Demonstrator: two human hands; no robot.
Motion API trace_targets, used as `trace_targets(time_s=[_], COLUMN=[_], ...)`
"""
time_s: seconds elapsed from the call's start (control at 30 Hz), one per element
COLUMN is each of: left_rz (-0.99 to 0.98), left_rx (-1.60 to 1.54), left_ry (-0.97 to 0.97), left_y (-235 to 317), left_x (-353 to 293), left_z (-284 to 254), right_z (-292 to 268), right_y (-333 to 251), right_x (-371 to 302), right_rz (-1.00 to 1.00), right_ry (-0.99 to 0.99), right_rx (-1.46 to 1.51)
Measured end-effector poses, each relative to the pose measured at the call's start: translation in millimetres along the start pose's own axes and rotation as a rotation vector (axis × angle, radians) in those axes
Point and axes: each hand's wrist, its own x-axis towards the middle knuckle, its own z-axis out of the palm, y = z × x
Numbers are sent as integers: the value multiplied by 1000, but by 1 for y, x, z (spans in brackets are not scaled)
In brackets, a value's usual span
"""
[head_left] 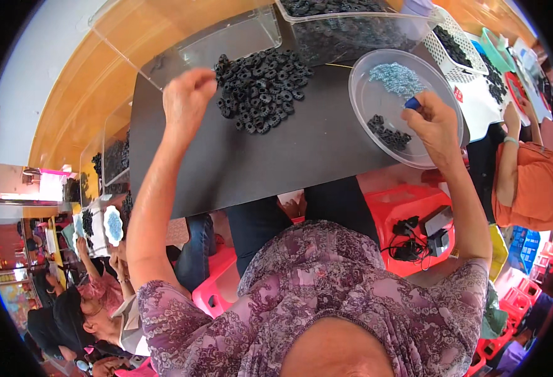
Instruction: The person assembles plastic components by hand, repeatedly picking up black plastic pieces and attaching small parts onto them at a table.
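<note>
On smooth tabletop (pixel 314 144), knobbly black pieces (pixel 265 91)

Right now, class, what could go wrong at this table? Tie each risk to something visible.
The round clear plastic bowl sits near the edge of the dark tabletop; a knock from the right hand might spill it. Inside, pale blue spring-like pieces and small black parts lie with no divider between, so they could mix.

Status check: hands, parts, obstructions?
Left hand beside black parts pile, grip blurred. Right hand over round tub, blue item at fingertips. Tub holds pale-blue pieces, black bits. No visible obstruction.
</note>
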Motion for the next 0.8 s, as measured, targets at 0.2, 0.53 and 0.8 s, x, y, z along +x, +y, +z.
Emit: trace_targets(time_s=[0.2, 0.53, 0.8], left_rz=[32, 204, 268], left_rx=[-43, 173, 231], left_ry=[-37, -39, 21], left_y=[-26, -29, -29], left_x=[-49, -49, -60], left_z=[20, 29, 30], right_z=[12, 19, 25], right_y=[-7, -18, -18], right_x=[-6, -19, -25], right_rz=[-2, 74, 97], right_ry=[9, 7, -27], right_rx=[91, 109, 182])
